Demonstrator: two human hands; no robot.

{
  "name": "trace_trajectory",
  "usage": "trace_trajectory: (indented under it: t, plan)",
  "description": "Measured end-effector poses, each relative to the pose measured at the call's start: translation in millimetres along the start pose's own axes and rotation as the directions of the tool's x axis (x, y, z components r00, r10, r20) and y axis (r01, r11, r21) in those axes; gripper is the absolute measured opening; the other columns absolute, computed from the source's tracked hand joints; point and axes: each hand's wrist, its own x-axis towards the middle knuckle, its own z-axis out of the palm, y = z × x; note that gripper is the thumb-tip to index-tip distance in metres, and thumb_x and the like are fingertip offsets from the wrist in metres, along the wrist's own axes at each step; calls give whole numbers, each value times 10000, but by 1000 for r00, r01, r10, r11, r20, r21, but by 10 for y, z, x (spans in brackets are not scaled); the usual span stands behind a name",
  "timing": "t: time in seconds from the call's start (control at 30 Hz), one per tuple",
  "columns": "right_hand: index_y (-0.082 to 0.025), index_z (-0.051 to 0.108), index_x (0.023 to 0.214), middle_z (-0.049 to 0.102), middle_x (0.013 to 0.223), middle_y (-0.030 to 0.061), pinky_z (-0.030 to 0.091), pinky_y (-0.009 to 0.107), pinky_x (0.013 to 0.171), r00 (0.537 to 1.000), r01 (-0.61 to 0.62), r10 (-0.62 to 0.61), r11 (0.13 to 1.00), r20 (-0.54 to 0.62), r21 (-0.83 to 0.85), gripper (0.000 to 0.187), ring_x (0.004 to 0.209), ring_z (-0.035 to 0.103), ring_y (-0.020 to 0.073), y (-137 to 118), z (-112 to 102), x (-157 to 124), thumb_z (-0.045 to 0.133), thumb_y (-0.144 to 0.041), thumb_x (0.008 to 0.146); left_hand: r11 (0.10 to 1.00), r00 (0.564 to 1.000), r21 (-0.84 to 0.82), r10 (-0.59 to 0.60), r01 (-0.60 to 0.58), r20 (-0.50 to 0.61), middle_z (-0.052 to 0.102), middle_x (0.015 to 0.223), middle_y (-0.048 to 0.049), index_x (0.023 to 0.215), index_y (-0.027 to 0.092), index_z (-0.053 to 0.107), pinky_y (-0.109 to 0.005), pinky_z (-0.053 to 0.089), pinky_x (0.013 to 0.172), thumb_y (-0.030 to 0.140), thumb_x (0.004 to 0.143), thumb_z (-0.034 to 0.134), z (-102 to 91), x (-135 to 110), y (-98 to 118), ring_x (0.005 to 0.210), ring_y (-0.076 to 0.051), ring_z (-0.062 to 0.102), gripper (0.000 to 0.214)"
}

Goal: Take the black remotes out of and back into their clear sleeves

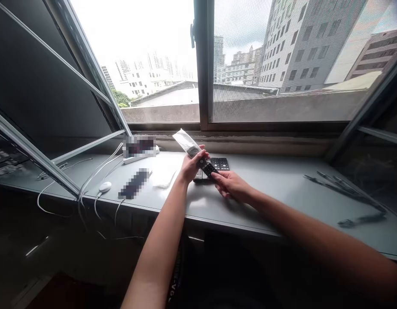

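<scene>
The fingers of the left hand [191, 165] are curled closed around the middle of a black remote control [209, 168], the thumb lying across its upper part. The fingers of the right hand [230, 184] are pinched together on its lower end, nearest the person. Held between the two hands above the tabletop [276, 184], the remote control slants, its far end pointing up and to the left. It is long and slim, with rows of small buttons with pale markings on its upward face. A whitish, see-through plastic sleeve [184, 139] covers the far end and runs on beyond it, flat and loose.

Just behind and below the hands, more dark remotes [220, 163] lie side by side on the tabletop. Left of the left forearm is a flat white pile [164, 178], its material hard to tell. Further left are a blurred-out dark object, a small white rounded device [105, 187] and white cables [89, 184]. Dark cables [343, 189] lie well apart at the right.
</scene>
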Motion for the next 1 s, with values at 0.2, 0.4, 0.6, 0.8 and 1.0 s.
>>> trace_trajectory:
  t: [0.2,0.4,0.6,0.8,1.0]
  plan:
    - [-202,610,908,713,715,-3,499,241,433,998,49,-46,996,-46,70,593,491,661,139,51,-16,43,851,-739,836,984,983,152,-119,98,140,809,1073,-112,1290,154,751,-370,558,950,349,766,1001,69,-109,28,1014,-235,771,612]
    - [-200,622,955,713,700,-10,504,243,420,998,52,-51,997,-25,57,579,486,669,149,19,-34,36,851,-721,849,980,989,163,-127,113,79,805,1219,-145,1306,183,750,-366,568,917,526,785,949,69,-102,73,1146,-308,764,655]
    - [-201,620,943,725,692,6,498,228,400,999,-28,27,999,35,34,551,481,680,153,14,-18,6,844,-700,874,983,980,-158,59,-89,-188,780,1268,-122,1215,188,738,-329,597,940,495,976,748,-26,56,60,1179,-244,740,389]
    - [-183,656,911,789,809,76,605,253,483,996,-77,70,989,56,130,425,602,767,187,53,8,14,848,-561,941,960,972,-278,-28,-40,-235,766,1074,-67,1206,192,720,-302,597,948,287,1021,725,1,86,20,935,-149,749,208]
    - [-261,656,1448,705,1515,161,730,362,753,978,-23,-12,986,210,164,493,1217,793,323,-41,58,-50,816,-397,1002,926,957,-369,-33,-79,-289,679,871,2,1138,191,690,-205,581,800,223,1060,678,-55,144,31,732,-73,654,86]
